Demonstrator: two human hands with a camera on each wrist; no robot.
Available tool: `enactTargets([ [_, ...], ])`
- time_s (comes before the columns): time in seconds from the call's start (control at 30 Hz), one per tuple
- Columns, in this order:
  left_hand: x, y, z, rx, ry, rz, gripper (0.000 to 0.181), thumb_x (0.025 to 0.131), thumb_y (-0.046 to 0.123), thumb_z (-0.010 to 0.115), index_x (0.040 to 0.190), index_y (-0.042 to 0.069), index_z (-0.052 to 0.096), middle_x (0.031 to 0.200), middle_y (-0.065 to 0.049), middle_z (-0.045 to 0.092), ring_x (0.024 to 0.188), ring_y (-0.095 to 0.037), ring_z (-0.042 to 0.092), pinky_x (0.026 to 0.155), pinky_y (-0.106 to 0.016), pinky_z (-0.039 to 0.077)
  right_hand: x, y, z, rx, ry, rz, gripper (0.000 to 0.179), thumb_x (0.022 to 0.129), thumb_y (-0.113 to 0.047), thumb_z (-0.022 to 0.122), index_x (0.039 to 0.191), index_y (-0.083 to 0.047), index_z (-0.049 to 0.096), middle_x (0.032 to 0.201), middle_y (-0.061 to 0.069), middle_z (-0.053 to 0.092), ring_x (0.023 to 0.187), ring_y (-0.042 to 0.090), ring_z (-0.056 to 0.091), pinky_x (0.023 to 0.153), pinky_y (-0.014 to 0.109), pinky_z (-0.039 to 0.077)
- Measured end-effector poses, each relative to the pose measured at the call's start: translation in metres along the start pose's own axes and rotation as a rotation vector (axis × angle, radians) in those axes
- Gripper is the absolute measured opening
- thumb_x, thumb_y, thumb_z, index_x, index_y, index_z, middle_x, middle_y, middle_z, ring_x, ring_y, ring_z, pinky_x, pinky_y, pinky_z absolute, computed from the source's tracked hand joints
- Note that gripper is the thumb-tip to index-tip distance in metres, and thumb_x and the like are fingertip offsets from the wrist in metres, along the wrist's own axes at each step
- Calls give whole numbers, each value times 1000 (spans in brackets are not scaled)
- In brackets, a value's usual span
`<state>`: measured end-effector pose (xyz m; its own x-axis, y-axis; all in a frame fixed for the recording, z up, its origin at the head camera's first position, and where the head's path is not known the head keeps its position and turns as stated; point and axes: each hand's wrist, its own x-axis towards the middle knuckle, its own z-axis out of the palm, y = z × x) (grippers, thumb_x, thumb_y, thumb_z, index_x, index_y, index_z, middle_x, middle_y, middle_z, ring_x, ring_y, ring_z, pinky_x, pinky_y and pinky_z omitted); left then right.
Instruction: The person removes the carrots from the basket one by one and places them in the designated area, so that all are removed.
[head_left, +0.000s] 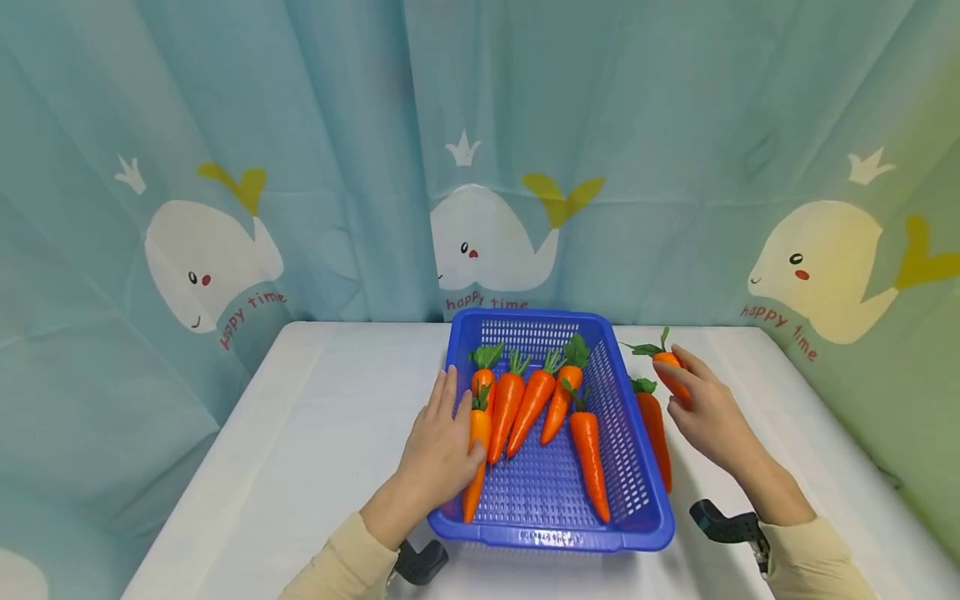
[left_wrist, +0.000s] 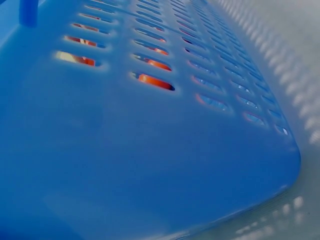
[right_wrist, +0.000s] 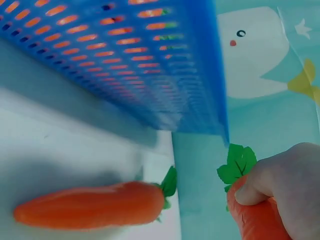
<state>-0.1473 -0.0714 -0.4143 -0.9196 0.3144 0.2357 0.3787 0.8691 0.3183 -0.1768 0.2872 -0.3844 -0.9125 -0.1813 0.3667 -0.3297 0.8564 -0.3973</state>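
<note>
A blue plastic basket stands on the white table, with several orange carrots with green tops lying in it. My left hand rests over the basket's left rim, fingers straight and thumb beside a carrot along that wall. Only the perforated blue wall shows in the left wrist view. Beyond the right rim my right hand pinches a carrot near its leafy top; the right wrist view shows the thumb across this carrot. Another carrot lies on the table outside the basket's right wall.
The white table extends on both sides of the basket. Behind it hangs a light blue curtain with printed whales. A green curtain borders the right side. Each wrist wears a dark strap-on device.
</note>
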Motion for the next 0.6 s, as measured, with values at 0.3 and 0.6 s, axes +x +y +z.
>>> enactTargets([
  [0.3,-2,0,0,12,1,4,63,88,24,58,139,-12,47,161,-30,16,151,-45,16,110,-59,40,-11,17,4,-6,-7,42,47,82,9,58,129,11,57,145,37,39,119,58,48,88,65,49],
  [0.6,-2,2,-1,10,-7,0,64,88,24,59,140,-12,47,162,-29,16,151,-44,15,110,-59,40,-22,33,15,10,-45,102,44,83,8,57,128,9,56,144,40,37,120,60,45,93,70,43],
])
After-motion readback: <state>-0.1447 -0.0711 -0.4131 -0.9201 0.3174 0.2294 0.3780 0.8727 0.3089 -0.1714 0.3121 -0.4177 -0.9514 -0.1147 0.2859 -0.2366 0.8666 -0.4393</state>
